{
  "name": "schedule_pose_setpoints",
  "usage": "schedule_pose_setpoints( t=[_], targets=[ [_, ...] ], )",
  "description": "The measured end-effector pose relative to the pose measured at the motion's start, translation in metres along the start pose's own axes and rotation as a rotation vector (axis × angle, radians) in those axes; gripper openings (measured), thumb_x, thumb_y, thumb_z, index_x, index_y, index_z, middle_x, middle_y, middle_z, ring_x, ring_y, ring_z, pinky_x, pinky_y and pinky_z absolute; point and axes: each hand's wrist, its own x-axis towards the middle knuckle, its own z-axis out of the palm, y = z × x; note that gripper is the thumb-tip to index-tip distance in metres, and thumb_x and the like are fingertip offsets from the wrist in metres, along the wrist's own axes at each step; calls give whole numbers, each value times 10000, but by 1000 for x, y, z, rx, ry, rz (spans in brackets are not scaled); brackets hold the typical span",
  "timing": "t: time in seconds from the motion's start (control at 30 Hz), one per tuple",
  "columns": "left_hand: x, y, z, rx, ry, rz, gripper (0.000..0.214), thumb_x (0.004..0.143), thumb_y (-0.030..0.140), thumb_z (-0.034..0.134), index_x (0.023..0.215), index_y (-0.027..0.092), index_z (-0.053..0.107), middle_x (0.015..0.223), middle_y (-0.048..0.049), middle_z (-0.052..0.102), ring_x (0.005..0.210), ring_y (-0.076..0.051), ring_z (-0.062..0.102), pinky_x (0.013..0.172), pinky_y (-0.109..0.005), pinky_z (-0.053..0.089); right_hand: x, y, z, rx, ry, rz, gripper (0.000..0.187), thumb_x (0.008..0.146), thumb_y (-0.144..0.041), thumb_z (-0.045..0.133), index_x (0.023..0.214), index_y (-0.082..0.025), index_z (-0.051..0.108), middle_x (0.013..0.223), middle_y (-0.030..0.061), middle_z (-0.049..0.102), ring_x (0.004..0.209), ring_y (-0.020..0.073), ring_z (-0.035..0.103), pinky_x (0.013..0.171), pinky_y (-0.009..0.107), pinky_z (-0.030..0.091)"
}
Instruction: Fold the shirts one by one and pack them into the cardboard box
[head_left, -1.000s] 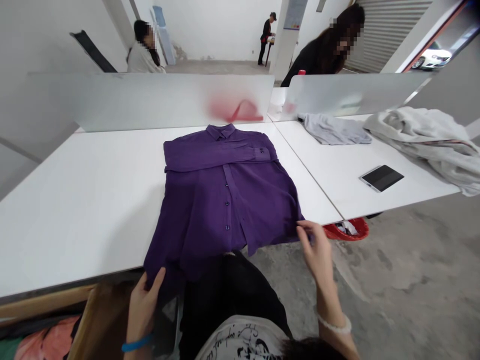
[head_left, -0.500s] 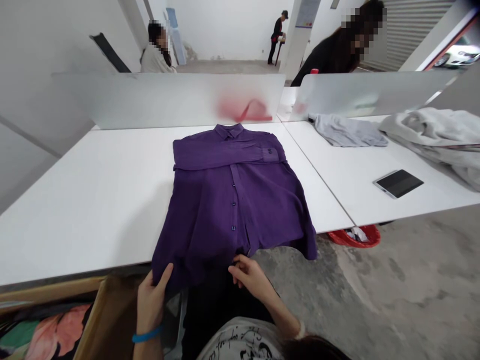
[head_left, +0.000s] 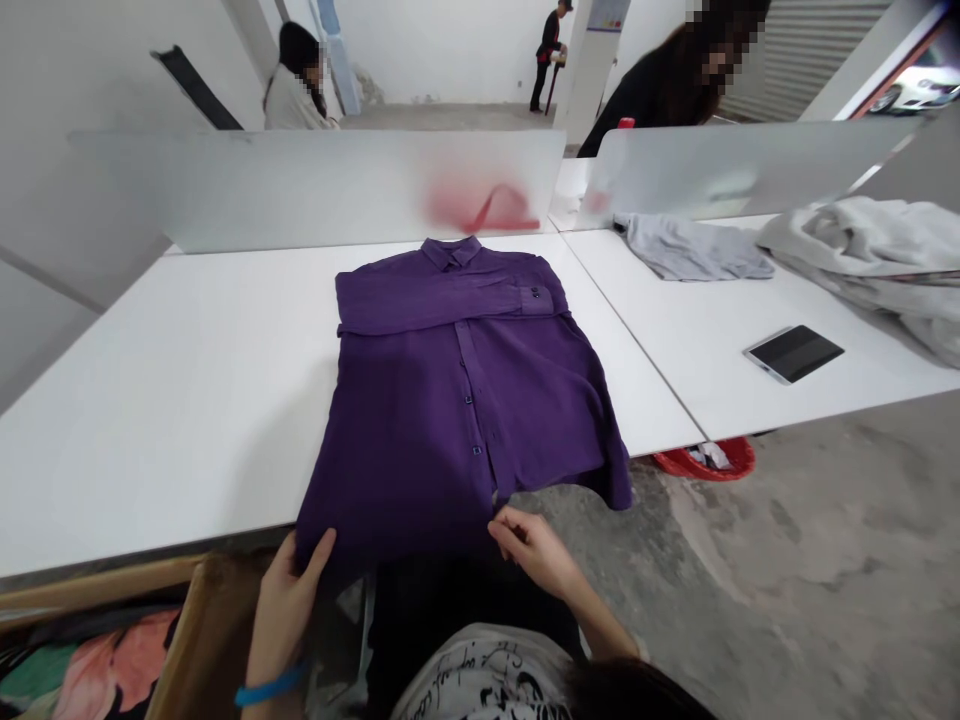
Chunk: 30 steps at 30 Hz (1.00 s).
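Observation:
A purple button-up shirt [head_left: 405,400] lies front side up on the white table, its collar toward the far side. Its sleeves are folded across the chest, with a buttoned cuff on top. The lower part hangs past the table's near edge. At the hem's left corner, my left hand [head_left: 292,580] grips the cloth between thumb and fingers. My right hand [head_left: 532,545] pinches the hem near the button placket, its fingers closed on the fabric. Between the two hands the hem is stretched out.
A tablet [head_left: 795,353], a grey folded cloth [head_left: 697,250] and a pale fabric pile [head_left: 870,240] lie on the right table [head_left: 675,330]. Frosted dividers [head_left: 360,190] stand behind. A red-lined bin [head_left: 705,460] is below; a cardboard box [head_left: 195,620] holds clothes at lower left. Several people are beyond.
My right hand has moved right along the hem, pulling it straighter. My left hand has shifted slightly left and still holds its corner. The whole view has tilted down a little.

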Motion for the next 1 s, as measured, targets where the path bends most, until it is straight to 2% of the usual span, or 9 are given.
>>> schedule_pose_setpoints(
  t=[0.1, 0.2, 0.27, 0.37, 0.47, 0.6, 0.77, 0.87, 1.0],
  targets=[
    [-2, 1, -9, 238, -89, 96, 527, 560, 582, 678, 916, 207, 576, 911, -60, 704, 908, -285, 650, 836, -403, 511, 8, 20, 4, 165, 89, 51, 372, 836, -526, 530, 752, -167, 584, 534, -54, 481, 475, 75, 428, 504, 208, 338],
    [-9, 6, -16, 551, -112, 88, 440, 650, 605, 576, 877, 228, 560, 872, -86, 712, 879, -300, 667, 760, -390, 510, 13, 38, 8, 431, 162, 124, 407, 758, -539, 623, 930, -171, 604, 713, -14, 604, 547, 96, 529, 543, 229, 419],
    [-16, 12, -18, 805, -149, 38, 415, 726, 616, 473, 826, 230, 590, 848, -107, 713, 845, -316, 671, 718, -395, 496, 14, 44, 8, 638, 173, 181, 372, 718, -490, 685, 922, -191, 598, 849, 11, 634, 681, 132, 604, 635, 269, 476],
    [-26, 24, -13, 1002, -342, 39, 414, 786, 573, 401, 744, 238, 643, 786, -103, 712, 792, -309, 672, 670, -369, 473, 14, 45, 6, 839, 176, 216, 272, 679, -397, 745, 805, -219, 583, 809, -8, 622, 782, 167, 632, 737, 318, 494],
    [-36, 36, 8, 898, -462, 218, 344, 818, 481, 412, 795, 249, 664, 860, -64, 720, 837, -247, 667, 718, -312, 461, 11, 42, 1, 838, 210, 210, 227, 686, -348, 750, 718, -220, 566, 728, -21, 607, 730, 152, 613, 753, 323, 485],
    [-55, 49, 60, 643, -545, 463, 345, 886, 441, 372, 944, 246, 650, 931, -26, 712, 802, -159, 653, 723, -240, 456, -1, 34, -3, 919, 212, 202, 195, 695, -343, 746, 726, -214, 603, 804, -4, 648, 758, 136, 593, 757, 301, 481],
    [-69, 55, 121, 872, -487, 582, 319, 916, 391, 392, 1026, 196, 620, 854, -60, 717, 714, -185, 668, 589, -251, 411, -25, 13, 4, 1046, 213, 274, 285, 590, -374, 807, 630, -224, 568, 630, -17, 617, 590, 135, 547, 589, 288, 463],
    [-68, 56, 137, 1002, -445, 570, 306, 928, 333, 374, 944, 169, 632, 835, -98, 719, 720, -209, 680, 537, -252, 364, -34, -3, 12, 1036, 120, 281, 299, 583, -372, 809, 736, -205, 614, 571, -22, 590, 530, 121, 512, 551, 273, 418],
    [-68, 63, 140, 1083, -432, 547, 315, 932, 264, 344, 856, 169, 635, 810, -114, 717, 747, -229, 686, 523, -257, 336, -38, -20, 19, 1045, 60, 248, 329, 601, -349, 797, 828, -181, 628, 563, -23, 586, 513, 104, 490, 519, 243, 369]
  ],
)
